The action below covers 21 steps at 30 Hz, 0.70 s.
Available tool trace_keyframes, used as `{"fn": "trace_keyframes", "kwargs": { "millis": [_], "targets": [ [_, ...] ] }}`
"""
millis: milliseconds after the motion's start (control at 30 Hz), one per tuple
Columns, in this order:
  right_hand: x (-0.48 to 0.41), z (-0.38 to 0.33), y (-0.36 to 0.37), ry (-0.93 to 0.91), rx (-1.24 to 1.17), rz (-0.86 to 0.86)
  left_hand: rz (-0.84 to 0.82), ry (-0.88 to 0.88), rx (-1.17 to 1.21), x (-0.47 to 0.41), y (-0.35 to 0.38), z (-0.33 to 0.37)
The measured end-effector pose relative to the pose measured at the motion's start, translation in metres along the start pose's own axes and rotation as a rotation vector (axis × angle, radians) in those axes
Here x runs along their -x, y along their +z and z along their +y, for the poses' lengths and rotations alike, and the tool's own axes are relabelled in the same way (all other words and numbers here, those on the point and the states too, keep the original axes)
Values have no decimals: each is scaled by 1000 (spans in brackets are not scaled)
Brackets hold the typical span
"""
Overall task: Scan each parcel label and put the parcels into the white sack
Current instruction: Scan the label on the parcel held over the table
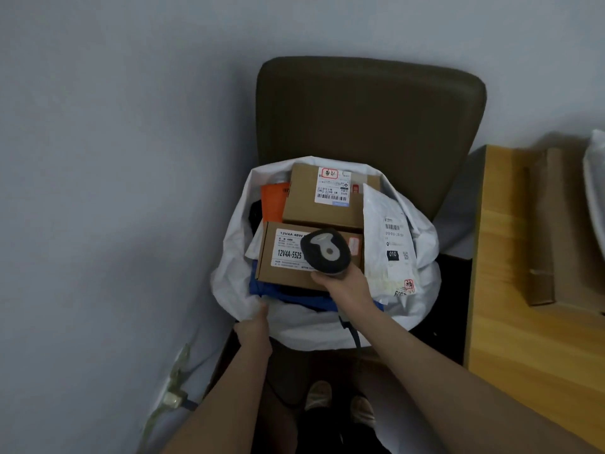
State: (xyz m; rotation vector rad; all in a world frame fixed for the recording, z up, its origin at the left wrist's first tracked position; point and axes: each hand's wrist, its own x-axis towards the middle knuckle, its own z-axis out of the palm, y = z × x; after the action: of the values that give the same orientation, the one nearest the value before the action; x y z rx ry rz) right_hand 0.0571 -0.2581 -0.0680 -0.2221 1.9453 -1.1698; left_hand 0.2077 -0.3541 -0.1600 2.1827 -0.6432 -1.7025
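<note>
Right hand (pixel 343 285) grasps the scanner (pixel 325 252), its head covering half the near box (pixel 284 257) label. Left hand (pixel 255 329) pinches the white sack (pixel 229 273) rim at seven o'clock, fingertips buried in folds. The box lies in the sack's mouth; bare wall (pixel 98 158) at nine, surface (pixel 523 322) crowding three.

Just left of the right hand (pixel 343 285), the near box (pixel 284 277) has a white label (pixel 289 249) reading "12V4A 48W" and "12V4A-5525"; right of the hand, a white mailer (pixel 379 208) shows "010" on a black patch; beyond the hand, the far box (pixel 301 199) has a barcode label (pixel 333 188) too small to read.
</note>
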Motion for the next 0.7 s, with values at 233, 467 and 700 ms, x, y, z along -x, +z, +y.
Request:
{"fn": "trace_keyframes", "kwargs": {
  "millis": [233, 467, 700],
  "targets": [
    [-6, -12, 13, -22, 186, -126, -63, 216, 21, 11, -27, 43],
    [-9, -20, 17, -92, 293, -51, -135, 22, -131, 24, -37, 11],
    [-13, -4, 21, -207, 487, -72, -53, -1, -30, 9, -11, 1]
  ]
}}
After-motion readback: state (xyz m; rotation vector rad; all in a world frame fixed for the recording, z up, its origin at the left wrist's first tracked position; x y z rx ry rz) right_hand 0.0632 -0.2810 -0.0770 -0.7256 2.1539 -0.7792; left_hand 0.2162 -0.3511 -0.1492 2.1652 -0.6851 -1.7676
